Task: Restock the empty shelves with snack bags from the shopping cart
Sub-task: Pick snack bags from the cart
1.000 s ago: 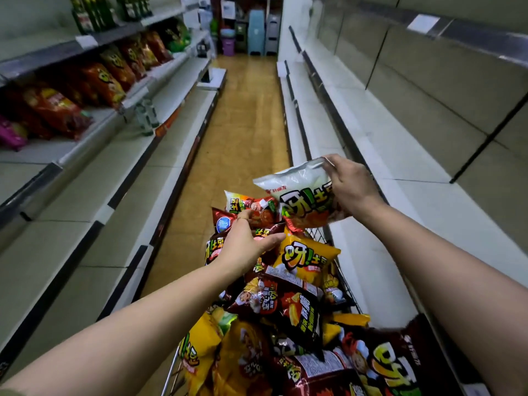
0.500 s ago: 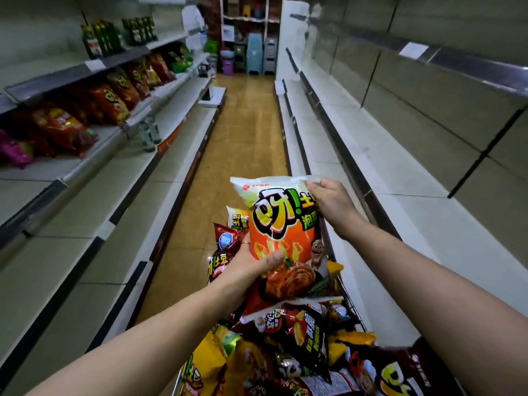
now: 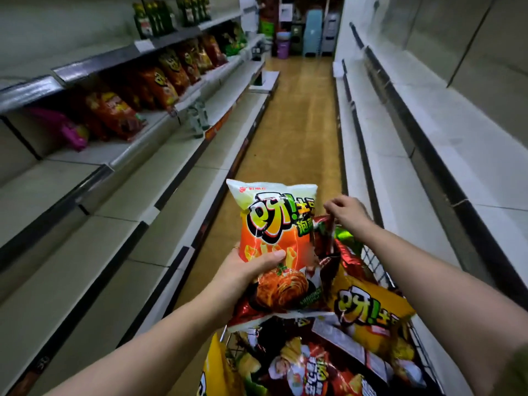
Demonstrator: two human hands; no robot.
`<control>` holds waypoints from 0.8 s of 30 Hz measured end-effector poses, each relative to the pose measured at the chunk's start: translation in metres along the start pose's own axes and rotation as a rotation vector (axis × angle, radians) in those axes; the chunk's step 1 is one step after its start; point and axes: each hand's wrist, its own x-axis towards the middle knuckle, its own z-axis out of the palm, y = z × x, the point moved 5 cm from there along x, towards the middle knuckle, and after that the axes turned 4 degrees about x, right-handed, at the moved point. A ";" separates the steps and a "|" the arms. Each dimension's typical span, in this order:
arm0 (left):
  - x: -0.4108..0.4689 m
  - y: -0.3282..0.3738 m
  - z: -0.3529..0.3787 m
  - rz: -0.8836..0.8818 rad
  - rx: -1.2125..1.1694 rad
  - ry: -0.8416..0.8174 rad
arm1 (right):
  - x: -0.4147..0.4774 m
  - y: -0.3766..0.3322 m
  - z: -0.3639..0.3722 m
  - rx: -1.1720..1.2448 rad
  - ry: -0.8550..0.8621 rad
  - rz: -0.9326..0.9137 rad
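My left hand (image 3: 245,270) grips an orange and white snack bag (image 3: 274,224) upright above the shopping cart (image 3: 377,267), thumb across its front. A second, reddish bag (image 3: 243,310) seems tucked behind it in the same hand. To the right, my right hand (image 3: 347,214) pinches the top edge of a dark red bag (image 3: 325,232) that still touches the pile. The cart below holds several yellow, red and dark snack bags (image 3: 368,307). Empty white shelves (image 3: 400,172) run along the right.
On the left, an upper shelf (image 3: 137,150) carries several red and orange snack bags and a pink one; green bottles (image 3: 154,18) stand above. Lower left shelves are bare. A yellow-floored aisle (image 3: 294,124) leads to bins and stools at the far end.
My right hand let go of the orange bag's top and moved right to pinch a dark red bag. My left hand now holds the orange bag alone, slightly higher.
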 end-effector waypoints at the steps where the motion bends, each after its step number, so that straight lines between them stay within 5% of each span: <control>1: 0.002 -0.003 -0.001 -0.010 -0.003 -0.004 | 0.012 0.007 0.006 -0.112 -0.017 -0.009; 8: 0.008 -0.030 -0.009 -0.096 -0.027 0.007 | 0.061 0.040 0.076 -0.766 -0.333 -0.049; 13: 0.009 -0.041 -0.009 -0.115 -0.033 0.012 | 0.054 0.056 0.092 -1.101 -0.407 -0.046; 18: 0.005 -0.046 -0.004 -0.125 -0.038 0.049 | 0.049 0.060 0.076 -1.029 -0.336 0.088; 24: -0.007 -0.037 0.006 -0.135 -0.016 0.051 | 0.026 0.021 0.026 -0.869 -0.098 0.001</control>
